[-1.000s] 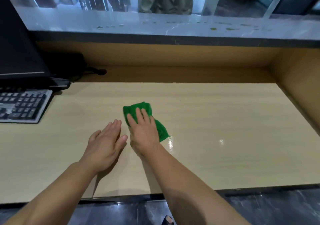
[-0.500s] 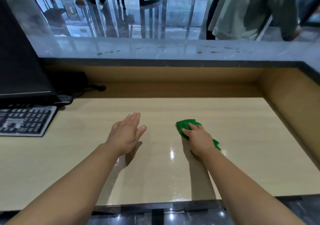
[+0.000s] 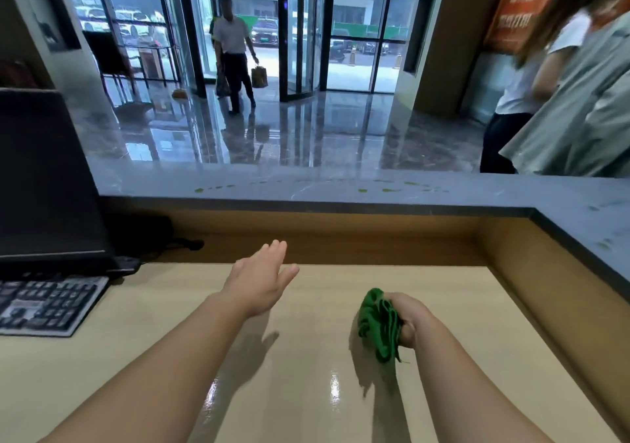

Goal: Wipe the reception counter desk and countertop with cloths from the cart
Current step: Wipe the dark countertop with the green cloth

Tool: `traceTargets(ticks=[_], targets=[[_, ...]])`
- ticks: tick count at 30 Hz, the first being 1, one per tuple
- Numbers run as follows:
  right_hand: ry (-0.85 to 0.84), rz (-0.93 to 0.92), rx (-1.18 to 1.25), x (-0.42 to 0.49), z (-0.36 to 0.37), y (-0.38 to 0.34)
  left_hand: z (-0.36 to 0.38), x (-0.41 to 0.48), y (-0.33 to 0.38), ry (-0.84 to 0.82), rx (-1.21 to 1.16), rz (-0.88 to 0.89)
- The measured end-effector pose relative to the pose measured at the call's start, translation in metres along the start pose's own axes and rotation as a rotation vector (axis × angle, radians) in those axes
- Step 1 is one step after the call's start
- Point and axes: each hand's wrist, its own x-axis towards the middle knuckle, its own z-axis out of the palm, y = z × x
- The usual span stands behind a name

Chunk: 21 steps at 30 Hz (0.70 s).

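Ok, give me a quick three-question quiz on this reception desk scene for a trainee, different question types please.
1. Multiple choice: what does the right hand grip? A) a green cloth B) a spray bottle C) a sponge
2. True or false: the left hand holds a second cloth.
3. Short answer: the green specks lie on which surface, the wooden desk or the grey countertop?
Key: 1 A. 2 False: its fingers are straight and it holds nothing. 3 The grey countertop.
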Motion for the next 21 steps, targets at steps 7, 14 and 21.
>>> traceTargets(ticks=[7, 14, 21], targets=[[-0.080, -0.187, 0.068, -0.037, 0.022, -0.056, -0.022, 0.010, -0.001, 0.040, -0.040, -0.064], [0.009, -0.355, 0.098, -0.065, 0.044, -0.104, -0.037, 0.018, -0.023, 0.081, -0.084, -0.118], [0.177, -0.518, -0.071, -0.058, 0.067, -0.146, -0.051, 0.031, -0.070, 0.102, -0.120, -0.172]])
